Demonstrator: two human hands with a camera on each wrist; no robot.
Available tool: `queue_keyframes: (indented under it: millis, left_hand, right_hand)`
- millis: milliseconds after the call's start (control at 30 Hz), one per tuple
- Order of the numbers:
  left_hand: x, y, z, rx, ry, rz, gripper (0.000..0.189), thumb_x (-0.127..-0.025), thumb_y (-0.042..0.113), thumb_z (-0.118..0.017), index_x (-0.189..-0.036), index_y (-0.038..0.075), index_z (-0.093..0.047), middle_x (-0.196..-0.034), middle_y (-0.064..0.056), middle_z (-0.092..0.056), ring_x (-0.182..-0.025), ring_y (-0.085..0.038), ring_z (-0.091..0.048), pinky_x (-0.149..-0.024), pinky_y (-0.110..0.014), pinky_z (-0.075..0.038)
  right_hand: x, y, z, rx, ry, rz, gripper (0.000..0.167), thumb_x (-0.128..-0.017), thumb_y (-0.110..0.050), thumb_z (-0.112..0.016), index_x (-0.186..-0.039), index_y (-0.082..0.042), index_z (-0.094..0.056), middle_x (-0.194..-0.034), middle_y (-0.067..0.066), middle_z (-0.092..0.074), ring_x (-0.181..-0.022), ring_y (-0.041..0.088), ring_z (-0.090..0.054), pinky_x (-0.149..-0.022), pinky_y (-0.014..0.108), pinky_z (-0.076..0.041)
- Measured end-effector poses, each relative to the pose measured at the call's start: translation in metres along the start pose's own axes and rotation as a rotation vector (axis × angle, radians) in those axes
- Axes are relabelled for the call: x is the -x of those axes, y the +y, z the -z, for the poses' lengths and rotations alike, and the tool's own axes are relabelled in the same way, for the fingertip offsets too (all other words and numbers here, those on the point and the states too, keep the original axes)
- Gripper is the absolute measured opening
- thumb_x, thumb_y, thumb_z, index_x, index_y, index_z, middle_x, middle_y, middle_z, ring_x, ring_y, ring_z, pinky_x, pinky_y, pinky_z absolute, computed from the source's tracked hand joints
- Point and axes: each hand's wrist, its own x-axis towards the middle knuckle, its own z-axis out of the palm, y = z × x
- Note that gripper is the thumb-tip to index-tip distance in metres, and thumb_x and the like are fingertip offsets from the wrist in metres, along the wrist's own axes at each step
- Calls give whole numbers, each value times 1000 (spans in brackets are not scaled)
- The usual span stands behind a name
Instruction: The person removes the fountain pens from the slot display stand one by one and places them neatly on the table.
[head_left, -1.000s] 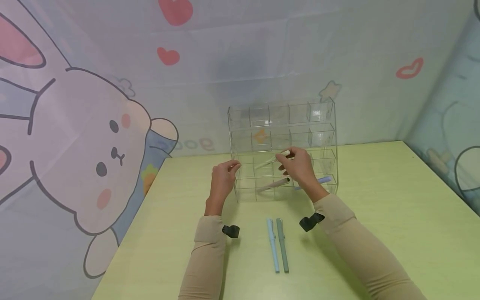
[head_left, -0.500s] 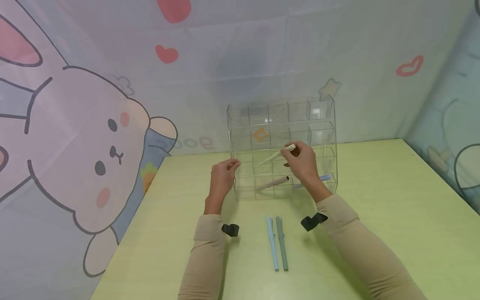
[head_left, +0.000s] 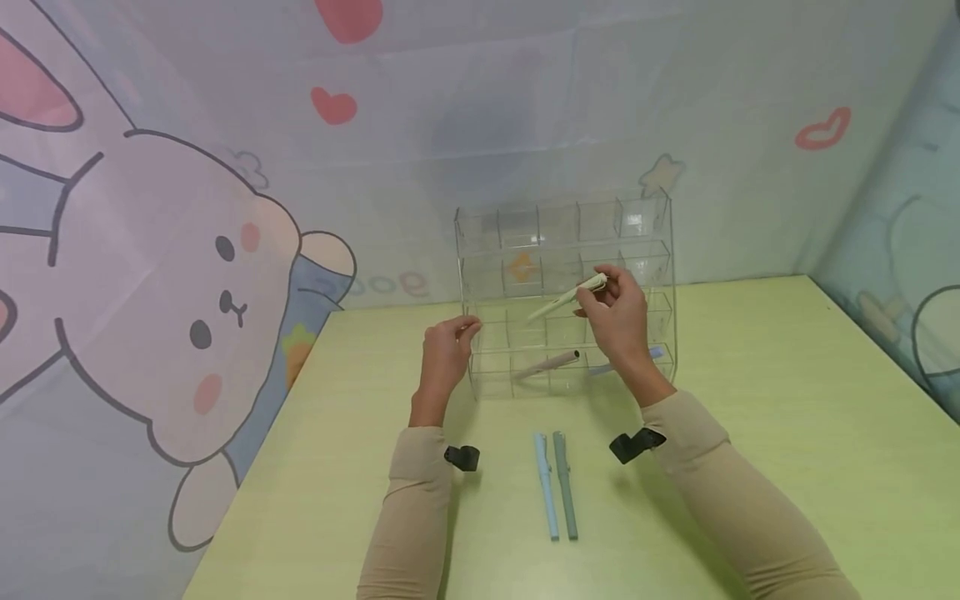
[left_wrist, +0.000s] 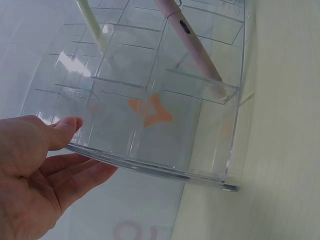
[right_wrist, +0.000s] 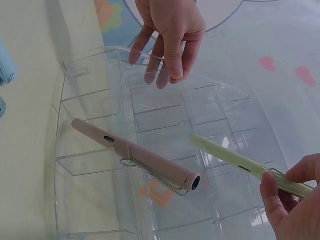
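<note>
A clear acrylic rack (head_left: 558, 247) with rows of compartments stands upright on the table. My left hand (head_left: 446, 354) grips its left side edge, thumb on one face and fingers behind in the left wrist view. My right hand (head_left: 621, 321) pinches a light green pen (head_left: 558, 306) by its clip end. The pen slants down to the left, before the second row from the bottom; whether its tip is inside a compartment I cannot tell. A pink pen (right_wrist: 155, 157) leans in the bottom row. Farther right there, a lavender pen (head_left: 654, 353) is partly hidden by my right wrist.
A light blue pen (head_left: 546, 486) and a dark green pen (head_left: 566, 486) lie side by side on the pale yellow-green table (head_left: 787, 400), in front of the rack. A printed cloth backdrop (head_left: 420, 108) hangs right behind the rack.
My right hand has moved up and to the right, drawing the light green pen along with it. The left hand keeps its place on the rack's edge.
</note>
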Motion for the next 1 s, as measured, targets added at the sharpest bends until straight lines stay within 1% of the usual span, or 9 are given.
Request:
queue_keyframes:
  millis: [67, 133, 267, 433, 600, 767, 900, 967, 1000]
  left_hand:
    - [-1, 0, 0, -7, 5, -4, 19, -99, 16, -66, -107, 3, -78, -100, -13, -75, -83, -27, -73, -69, -41, -56]
    - [-1, 0, 1, -6, 3, -5, 19, -99, 16, -66, -107, 3, -78, -101, -13, -75, -83, -27, -73, -70, -41, -56]
    - [0, 1, 1, -7, 6, -1, 19, -99, 16, -66, -107, 4, -78, -101, -13, -75, -80, -26, -72, -69, -41, -56]
    - [1, 1, 1, -9, 11, 3, 19, -99, 16, -66, -108, 4, -77, -101, -13, -75, -78, -26, -71, -69, -41, -55]
    - [1, 1, 1, -13, 3, 3, 19, -99, 15, -66, -108, 4, -77, -101, -13, -75, -79, -26, -71, -70, -41, -55]
    - [-1, 2, 1, -24, 9, -5, 18, -99, 15, -66, -107, 4, -77, -100, -13, -75, -77, -27, -70, -69, -41, -54]
    - [-1, 1, 1, -26, 10, 11, 19, -99, 17, -66, -108, 4, -77, -101, -12, -75, -82, -27, -72, -70, -41, -54]
    - [0, 1, 1, -23, 9, 16, 19, -99, 17, -66, -108, 4, -77, -102, -12, -75, -84, -27, -72, -69, -41, -54]
    - [1, 1, 1, -23, 8, 18, 19, -99, 17, -66, -108, 4, -77, -102, -12, -75, -85, -28, -72, -69, -41, -54]
  right_hand:
    - [0, 0, 1, -21, 26, 29, 40, -94, 1, -59, -133, 5, -49, -111, 25, -65, -91, 29, -66, -69, 26, -57]
    - [1, -2, 3, -38, 48, 51, 39, -93, 2, -59, -131, 4, -49, -112, 26, -66, -89, 25, -66, -68, 23, -57]
    - [5, -8, 5, -65, 80, 96, 37, -93, 4, -60, -129, 3, -51, -110, 25, -67, -85, 18, -66, -66, 24, -56]
    - [11, -16, 10, -69, 93, 168, 36, -93, 2, -63, -127, 1, -52, -109, 22, -69, -83, 19, -65, -66, 24, -56]
    - [18, -22, 19, -77, 97, 191, 39, -93, 3, -63, -130, 1, -50, -108, 17, -70, -83, 17, -63, -64, 22, -54]
    - [25, -23, 27, -64, 87, 203, 43, -95, 3, -63, -134, -3, -47, -110, 13, -70, -84, 18, -61, -63, 21, -51]
    - [29, -22, 30, -59, 69, 225, 40, -96, 4, -60, -133, 1, -45, -114, 18, -69, -87, 19, -61, -62, 21, -49]
    - [31, -21, 32, -54, 59, 231, 38, -97, 6, -58, -132, 3, -45, -115, 17, -68, -89, 20, -60, -62, 21, -48]
    - [32, -21, 33, -49, 56, 236, 38, -97, 6, -58, -133, 4, -45, -116, 17, -68, -91, 19, -60, -64, 21, -48]
